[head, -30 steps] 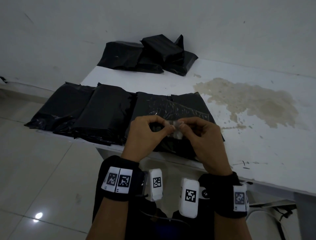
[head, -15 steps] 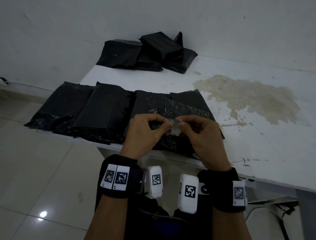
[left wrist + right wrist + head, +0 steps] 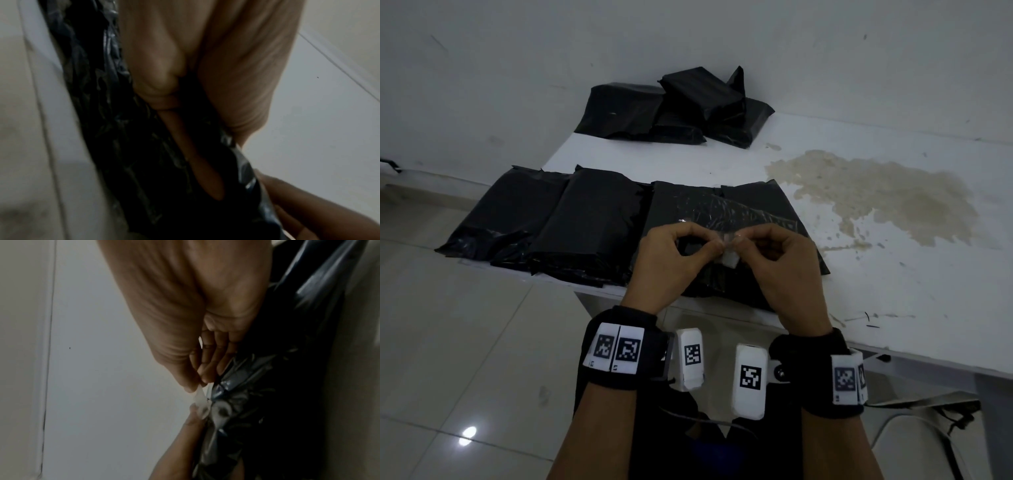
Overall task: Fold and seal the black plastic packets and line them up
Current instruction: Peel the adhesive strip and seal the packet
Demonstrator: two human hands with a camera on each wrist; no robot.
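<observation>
White stained tabletop [image 3: 893,274] by a plain wall, crinkly black plastic packet [image 3: 722,205] lying at the near edge. Left hand [image 3: 671,260] and right hand [image 3: 780,263] both pinch a small pale strip [image 3: 729,240] just above it, fingers curled

Glossy, crinkled black plastic packet [image 3: 729,209], perhaps clear-taped, on a stained matt white table [image 3: 893,274].

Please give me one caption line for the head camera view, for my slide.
Both hands, left hand and right hand, pinch a clear strip over a black packet on the white table.
</observation>
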